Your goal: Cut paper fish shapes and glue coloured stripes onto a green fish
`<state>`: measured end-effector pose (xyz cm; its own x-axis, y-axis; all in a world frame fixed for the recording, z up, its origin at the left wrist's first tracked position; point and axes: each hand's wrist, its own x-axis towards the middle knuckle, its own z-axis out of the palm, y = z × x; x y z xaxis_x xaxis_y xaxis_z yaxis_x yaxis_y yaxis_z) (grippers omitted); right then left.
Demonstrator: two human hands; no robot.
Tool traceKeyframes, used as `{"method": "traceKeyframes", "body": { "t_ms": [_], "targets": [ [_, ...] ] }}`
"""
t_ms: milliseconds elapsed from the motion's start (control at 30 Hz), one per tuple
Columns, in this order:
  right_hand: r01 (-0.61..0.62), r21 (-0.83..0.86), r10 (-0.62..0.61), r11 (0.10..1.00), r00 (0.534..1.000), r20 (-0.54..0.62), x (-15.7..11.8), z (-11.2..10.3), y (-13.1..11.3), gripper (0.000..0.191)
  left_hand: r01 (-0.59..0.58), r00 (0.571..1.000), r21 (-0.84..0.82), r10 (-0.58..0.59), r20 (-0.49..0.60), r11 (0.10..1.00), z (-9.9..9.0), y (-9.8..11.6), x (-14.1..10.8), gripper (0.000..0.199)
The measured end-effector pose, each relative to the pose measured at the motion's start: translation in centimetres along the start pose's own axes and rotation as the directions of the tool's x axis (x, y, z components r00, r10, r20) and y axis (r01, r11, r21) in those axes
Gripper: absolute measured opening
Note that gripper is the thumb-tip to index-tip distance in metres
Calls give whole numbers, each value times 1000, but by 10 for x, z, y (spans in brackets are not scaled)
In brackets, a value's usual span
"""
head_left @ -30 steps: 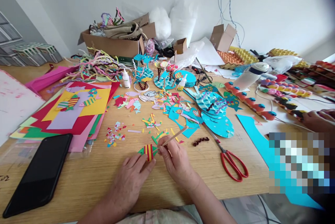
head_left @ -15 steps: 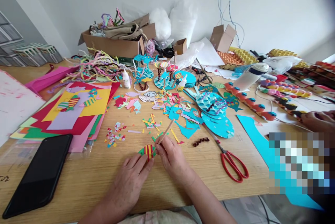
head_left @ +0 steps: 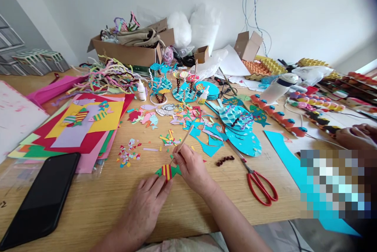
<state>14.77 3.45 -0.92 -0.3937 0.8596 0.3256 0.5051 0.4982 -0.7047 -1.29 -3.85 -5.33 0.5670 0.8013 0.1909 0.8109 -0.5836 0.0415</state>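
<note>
A green paper fish [head_left: 166,171] with red and yellow stripes lies on the table, its head to the left. The fingertips of my left hand [head_left: 149,195] hold it along its lower edge. My right hand [head_left: 191,169] is closed around a thin wooden stick [head_left: 187,136] in a pencil-like grip, with the lower end close to the fish's upper edge by the stripes. Small paper dots and triangles [head_left: 128,153] lie to the left. Thin coloured paper strips [head_left: 170,138] are scattered just beyond the hands.
Red-handled scissors [head_left: 261,187] and a brown pipe-cleaner coil [head_left: 225,160] lie at right. A black phone [head_left: 41,201] and stacked coloured paper [head_left: 97,140] are at left. Behind stand glue bottles [head_left: 141,91] and blue paper discs [head_left: 244,140]. Another person's hands [head_left: 355,136] are at far right.
My right hand has shifted slightly, and the stick's lower end has moved left from near the tail to the stripes. More of the green tail shows. My left hand still holds the fish.
</note>
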Motion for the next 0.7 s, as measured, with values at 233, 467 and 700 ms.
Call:
{"method": "traceKeyframes", "body": {
  "t_ms": [233, 467, 700],
  "targets": [
    [-30, -8, 31, 1000, 999, 31, -6, -1, -4, 13, 6, 1000, 11, -5, -14, 1000, 3, 1, 0, 32],
    [-32, -32, 32, 999, 999, 14, 4, 2, 5, 13, 3, 1000, 7, -3, 5, 1000, -1, 0, 1, 33],
    [-12, -29, 13, 1000, 1000, 18, -4, -1, -6, 13, -7, 1000, 7, 7, -28, 1000, 3, -1, -1, 33]
  ]
}}
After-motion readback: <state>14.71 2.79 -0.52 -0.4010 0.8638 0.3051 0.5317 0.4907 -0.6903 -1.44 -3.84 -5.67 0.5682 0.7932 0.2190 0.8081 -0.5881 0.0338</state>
